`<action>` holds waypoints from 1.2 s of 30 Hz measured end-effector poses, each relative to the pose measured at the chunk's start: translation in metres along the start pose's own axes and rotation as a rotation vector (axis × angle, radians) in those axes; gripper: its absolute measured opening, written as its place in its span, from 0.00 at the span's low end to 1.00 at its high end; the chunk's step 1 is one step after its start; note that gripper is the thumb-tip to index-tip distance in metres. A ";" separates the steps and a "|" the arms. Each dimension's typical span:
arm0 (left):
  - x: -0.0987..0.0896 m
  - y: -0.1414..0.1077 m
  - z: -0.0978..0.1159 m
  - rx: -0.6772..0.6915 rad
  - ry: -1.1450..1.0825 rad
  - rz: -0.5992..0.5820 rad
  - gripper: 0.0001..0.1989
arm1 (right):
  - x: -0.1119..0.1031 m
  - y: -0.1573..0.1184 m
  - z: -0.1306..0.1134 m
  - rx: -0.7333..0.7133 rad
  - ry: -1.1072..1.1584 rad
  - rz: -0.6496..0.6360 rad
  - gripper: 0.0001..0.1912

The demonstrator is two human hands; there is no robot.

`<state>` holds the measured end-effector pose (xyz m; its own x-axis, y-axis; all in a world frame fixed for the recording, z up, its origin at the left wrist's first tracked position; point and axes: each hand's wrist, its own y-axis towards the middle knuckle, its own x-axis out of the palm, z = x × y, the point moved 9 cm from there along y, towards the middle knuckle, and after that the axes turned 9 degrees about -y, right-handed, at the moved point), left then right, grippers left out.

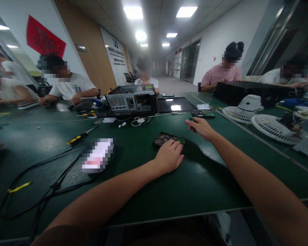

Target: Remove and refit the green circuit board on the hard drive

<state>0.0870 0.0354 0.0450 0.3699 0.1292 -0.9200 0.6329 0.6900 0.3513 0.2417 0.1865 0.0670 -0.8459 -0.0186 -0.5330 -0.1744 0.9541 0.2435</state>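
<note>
A hard drive [162,138] lies on the green table in front of me, its circuit side partly showing. Across its near right part rests my left hand [170,155], fingers bent over the edge and gripping it against the table; they hide that part. Up and to the right, my right hand [202,128] is raised above the table, closed around a small dark-green screwdriver [192,125]. A thin shaft seems to point down from that hand, apart from the drive.
Another drive with a circuit board [203,114] lies beyond my right hand. An opened computer case [133,100] and a flat dark panel [175,104] stand farther back. At left are a yellow-black screwdriver [77,138] and black cables [55,186]; fan parts [238,113] at right. Several people sit around.
</note>
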 end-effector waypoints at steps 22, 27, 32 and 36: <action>0.004 0.002 0.000 0.021 -0.005 0.032 0.20 | -0.003 -0.021 -0.045 -0.167 -0.266 0.273 0.28; 0.004 0.001 0.000 0.024 0.002 0.040 0.21 | -0.002 -0.021 -0.042 -0.168 -0.253 0.278 0.26; 0.002 0.001 0.000 0.026 0.005 0.046 0.21 | -0.002 -0.021 -0.044 -0.180 -0.253 0.282 0.25; 0.003 0.001 0.000 0.024 0.001 0.039 0.21 | -0.003 -0.021 -0.046 -0.216 -0.173 0.280 0.23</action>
<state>0.0889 0.0365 0.0429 0.3939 0.1568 -0.9057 0.6337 0.6673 0.3912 0.2250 0.1527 0.1010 -0.7815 0.3015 -0.5463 -0.0669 0.8300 0.5538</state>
